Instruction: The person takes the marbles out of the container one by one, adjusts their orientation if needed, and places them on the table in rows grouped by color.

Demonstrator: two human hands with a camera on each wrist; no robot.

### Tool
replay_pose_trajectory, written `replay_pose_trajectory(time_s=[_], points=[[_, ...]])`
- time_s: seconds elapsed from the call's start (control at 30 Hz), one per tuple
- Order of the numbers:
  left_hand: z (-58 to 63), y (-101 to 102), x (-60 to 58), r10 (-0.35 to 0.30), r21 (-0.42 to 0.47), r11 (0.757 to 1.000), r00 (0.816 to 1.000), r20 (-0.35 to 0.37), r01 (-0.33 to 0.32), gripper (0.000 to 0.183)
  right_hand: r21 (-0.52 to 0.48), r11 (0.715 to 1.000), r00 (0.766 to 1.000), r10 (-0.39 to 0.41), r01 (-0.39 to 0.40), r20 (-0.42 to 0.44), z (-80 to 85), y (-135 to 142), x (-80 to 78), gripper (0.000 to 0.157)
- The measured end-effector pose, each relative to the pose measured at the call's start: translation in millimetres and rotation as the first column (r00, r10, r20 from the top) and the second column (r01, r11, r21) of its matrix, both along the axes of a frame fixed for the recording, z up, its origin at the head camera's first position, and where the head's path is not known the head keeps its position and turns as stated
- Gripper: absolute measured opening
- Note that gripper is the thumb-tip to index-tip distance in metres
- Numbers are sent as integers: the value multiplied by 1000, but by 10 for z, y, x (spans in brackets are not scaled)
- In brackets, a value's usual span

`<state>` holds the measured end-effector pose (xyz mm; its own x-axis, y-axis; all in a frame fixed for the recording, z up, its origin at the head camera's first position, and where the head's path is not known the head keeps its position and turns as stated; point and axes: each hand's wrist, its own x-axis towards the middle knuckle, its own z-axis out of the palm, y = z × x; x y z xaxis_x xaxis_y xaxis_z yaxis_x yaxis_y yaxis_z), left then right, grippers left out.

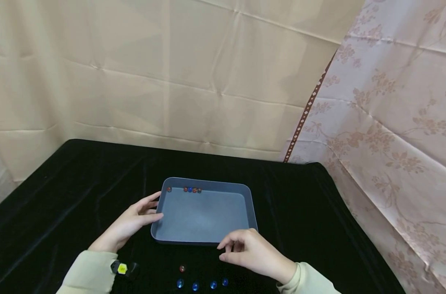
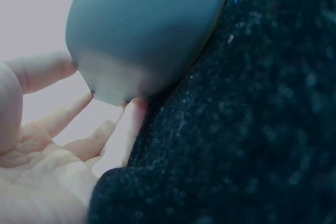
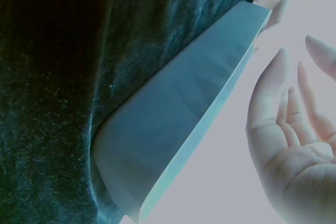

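The tray looks smooth and matt, like coated metal or plastic, and the tablecloth under it has the soft, fuzzy nap of velvet. The marbles, in the tray and in front of it, look like glossy glass. Behind the tray, the curtain is smooth, creased cloth with a faint sheen.

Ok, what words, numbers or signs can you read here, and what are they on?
None that I can read.
Yellow tag by the left sleeve: small dark marks, too tiny to make out.
Tray and marbles: no writing that I can see.
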<state>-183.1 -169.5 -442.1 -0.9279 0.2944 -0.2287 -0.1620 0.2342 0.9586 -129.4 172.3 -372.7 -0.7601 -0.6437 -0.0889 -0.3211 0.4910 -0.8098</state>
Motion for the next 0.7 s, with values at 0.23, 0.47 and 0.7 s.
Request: replay_pose_trajectory(time_s=[0.23,0.47,0.7], points=[[1,2,-1,1,-2,1000,1000,11,-1,74,-16,1000,1000,-3,3,-26,26,-7,-19,19],[-3,0,-4,-3,2,1000,1000,4,3,75,-31,999,1000,-26,26,-15,59,-44,-37,19],[1,2,2,-4,5,1000,1000,4,3,74,-25,998,998,-57,57,2,87,-85,-84,19]])
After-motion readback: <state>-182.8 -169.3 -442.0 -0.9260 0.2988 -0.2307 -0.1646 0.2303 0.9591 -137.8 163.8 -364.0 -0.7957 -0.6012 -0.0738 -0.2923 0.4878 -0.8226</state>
